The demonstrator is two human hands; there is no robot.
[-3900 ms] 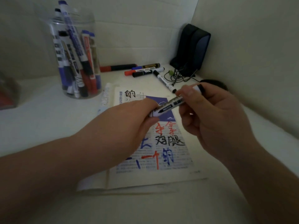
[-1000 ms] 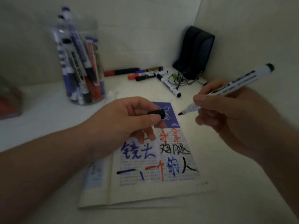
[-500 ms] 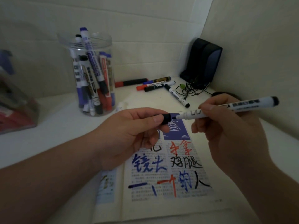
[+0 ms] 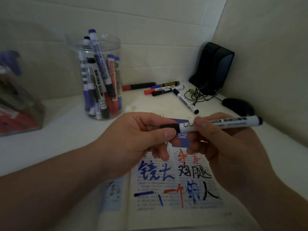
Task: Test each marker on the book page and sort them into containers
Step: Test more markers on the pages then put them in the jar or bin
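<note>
Blurred container [image 4: 25, 114]: at the far left we saw a see-through holder with red and blue shapes inside, too blurred for us to name.
Clear jar [image 4: 115, 47]: it stood upright, left of the book and farther back, packed with capped markers on end.
Left hand [image 4: 133, 144]: we pinched the cap between thumb and forefinger, the other fingers curled loosely beneath.
Cap [image 4: 169, 127]: short and black, it met the white barrel end to end; we could not tell whether it was pushed fully home.
Loose markers [image 4: 166, 90]: several lay flat on the table by the far wall.
Book page [image 4: 175, 185]: it lay open near us, under both hands, covered in blue, red and black strokes.
Marker [image 4: 225, 124]: it lay level in the air above the page's far edge, bridging our hands. We judged it light, stiff and smooth, so a little slippery, and best gripped mid-barrel, with the small cap squeezed by its sides.
Right hand [image 4: 225, 147]: our fingers curled round the barrel just beside the cap, the tail end jutting right.
</note>
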